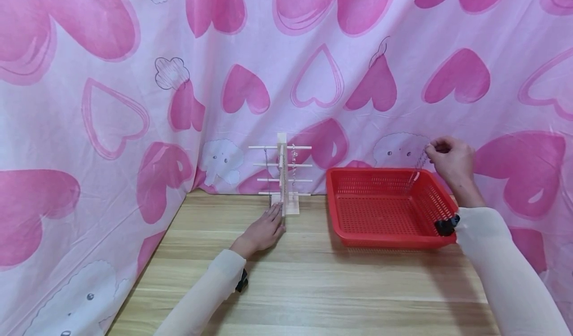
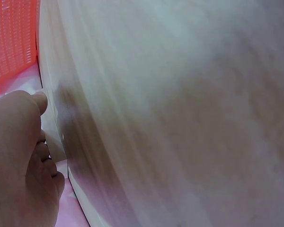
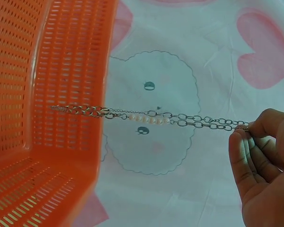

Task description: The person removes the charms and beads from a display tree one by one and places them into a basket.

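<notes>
In the head view, a wooden rack (image 1: 281, 138) with several crossbars stands at the back of the table. Chains hang from it, among them a dark one (image 1: 267, 169) on its left and a beaded one (image 1: 294, 159) on its right. My left hand (image 1: 261, 230) rests its extended fingers at the rack's base (image 1: 292, 208); the left wrist view shows the thumb (image 2: 41, 102) by that base. High at the right, my right hand (image 1: 452, 159) pinches a silver chain necklace (image 3: 194, 124) with a row of pearl beads (image 3: 149, 119). The necklace hangs doubled, its low end within the red basket's outline.
A red plastic basket (image 1: 396, 241) with slotted walls sits on the wooden table (image 1: 313, 286), right of the rack and below my right hand. Behind everything hangs a pink heart-print curtain (image 1: 273, 52), which also runs along the table's left side.
</notes>
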Demonstrator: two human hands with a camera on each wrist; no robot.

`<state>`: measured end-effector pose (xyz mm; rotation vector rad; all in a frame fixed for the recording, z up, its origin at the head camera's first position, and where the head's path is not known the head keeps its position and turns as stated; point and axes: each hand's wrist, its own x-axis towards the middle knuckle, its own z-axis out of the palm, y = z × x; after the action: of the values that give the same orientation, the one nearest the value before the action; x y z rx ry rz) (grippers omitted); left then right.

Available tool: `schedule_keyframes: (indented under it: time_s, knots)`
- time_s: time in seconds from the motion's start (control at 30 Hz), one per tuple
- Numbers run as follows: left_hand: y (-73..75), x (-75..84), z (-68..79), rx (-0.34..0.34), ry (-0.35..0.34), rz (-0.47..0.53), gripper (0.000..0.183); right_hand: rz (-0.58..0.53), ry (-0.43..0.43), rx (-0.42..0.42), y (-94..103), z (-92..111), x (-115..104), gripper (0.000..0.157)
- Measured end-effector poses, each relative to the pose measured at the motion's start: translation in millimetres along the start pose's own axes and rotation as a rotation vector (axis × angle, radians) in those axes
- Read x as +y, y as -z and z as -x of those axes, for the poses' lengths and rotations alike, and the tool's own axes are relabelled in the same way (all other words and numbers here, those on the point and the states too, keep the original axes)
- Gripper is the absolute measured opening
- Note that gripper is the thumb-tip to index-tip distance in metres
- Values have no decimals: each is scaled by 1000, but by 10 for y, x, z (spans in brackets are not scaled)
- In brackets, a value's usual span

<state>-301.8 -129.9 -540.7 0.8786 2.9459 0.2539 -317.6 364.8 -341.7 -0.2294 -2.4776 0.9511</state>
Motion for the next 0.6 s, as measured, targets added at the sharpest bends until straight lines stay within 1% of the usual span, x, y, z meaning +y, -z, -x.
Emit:
schedule_keyframes:
  time_s: [0.27, 0.47, 0.6]
  knots:
    - [23, 13, 12, -4, 0, 5, 67, -4, -53, -46, -66, 30, 87, 39]
    - [24, 13, 14, -2, 0, 8, 66, 29, -40, -27, -121, 14, 158, 36]
    - [4, 0, 2, 7, -5, 11, 65, 28, -45, -40, -138, -5, 214, 39]
